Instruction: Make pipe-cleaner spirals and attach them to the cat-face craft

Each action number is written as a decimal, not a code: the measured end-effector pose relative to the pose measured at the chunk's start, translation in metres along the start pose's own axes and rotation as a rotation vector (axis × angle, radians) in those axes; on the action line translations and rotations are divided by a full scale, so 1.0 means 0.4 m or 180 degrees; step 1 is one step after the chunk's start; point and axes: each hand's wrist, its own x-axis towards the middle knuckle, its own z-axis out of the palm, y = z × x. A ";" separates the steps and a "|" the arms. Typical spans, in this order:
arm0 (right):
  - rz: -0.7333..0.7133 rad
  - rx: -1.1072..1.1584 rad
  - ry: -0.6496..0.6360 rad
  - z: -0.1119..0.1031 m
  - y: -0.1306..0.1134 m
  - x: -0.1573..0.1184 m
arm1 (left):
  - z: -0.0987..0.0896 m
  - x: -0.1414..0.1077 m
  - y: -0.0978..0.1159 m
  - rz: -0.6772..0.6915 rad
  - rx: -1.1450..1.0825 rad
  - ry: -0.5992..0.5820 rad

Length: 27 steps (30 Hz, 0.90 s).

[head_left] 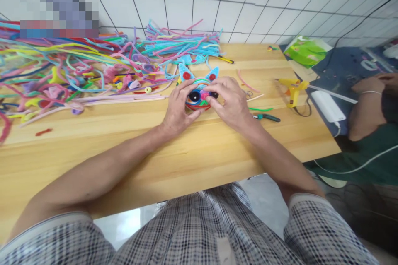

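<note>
A round animal face made of coiled pipe cleaners [202, 83] lies on the table between my hands. It has blue ears with red centres, large dark eyes, and a red curve along its lower edge. My left hand [175, 109] grips its left side, thumb along the bottom edge and fingers over the top. With thumb and fingertips, my right hand [231, 101] pinches a small pink piece [204, 95] against the middle of the face. My right fingers partly cover the right eye.
Loose coloured pipe cleaners [102, 56] are heaped at the left and back. To the right lie green-handled pliers [269, 118], a green strip [261, 109] and a yellow glue gun [292, 90]. A white box [328, 107] and another person's arm [367, 109] are beyond the table's right edge.
</note>
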 end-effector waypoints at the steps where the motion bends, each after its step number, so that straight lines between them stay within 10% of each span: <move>1: -0.0015 -0.0010 -0.0004 0.002 0.001 0.000 | 0.000 0.000 -0.001 0.0012 -0.0001 -0.0004; 27: -0.0072 -0.0568 0.0069 0.010 -0.005 -0.021 | -0.009 -0.001 0.001 0.0022 -0.0020 -0.0024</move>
